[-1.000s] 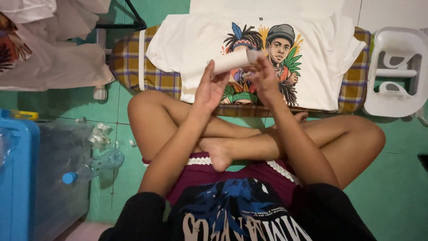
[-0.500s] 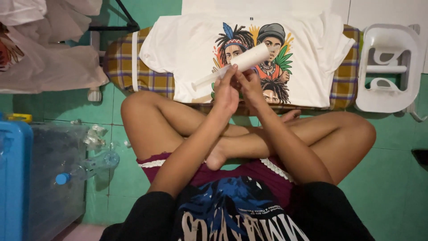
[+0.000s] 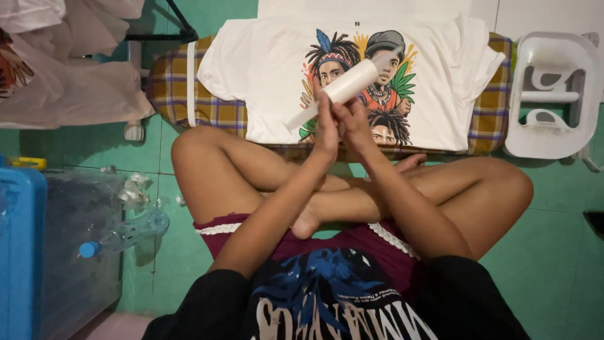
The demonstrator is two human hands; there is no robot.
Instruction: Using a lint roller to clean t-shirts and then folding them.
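Observation:
I sit cross-legged on a green tiled floor. Both hands are raised in front of me over a white T-shirt [image 3: 270, 69] with a colourful print of faces, spread on a plaid padded board [image 3: 170, 94]. A rolled white sheet [image 3: 336, 91] is pinched between my left hand [image 3: 326, 129] and my right hand [image 3: 353, 123]. The roll slants from lower left to upper right above the print. My palms press together around its lower part.
A white plastic stool [image 3: 553, 94] stands at the right of the board. Clear plastic bags with cloth [image 3: 63, 82] lie at the upper left. A blue container [image 3: 22, 252], a clear box [image 3: 82, 264] and a plastic bottle with blue cap [image 3: 123, 233] sit at the left.
My hands have come closer together around the rolled sheet, and the roll now points more steeply up to the right. The view shifted slightly.

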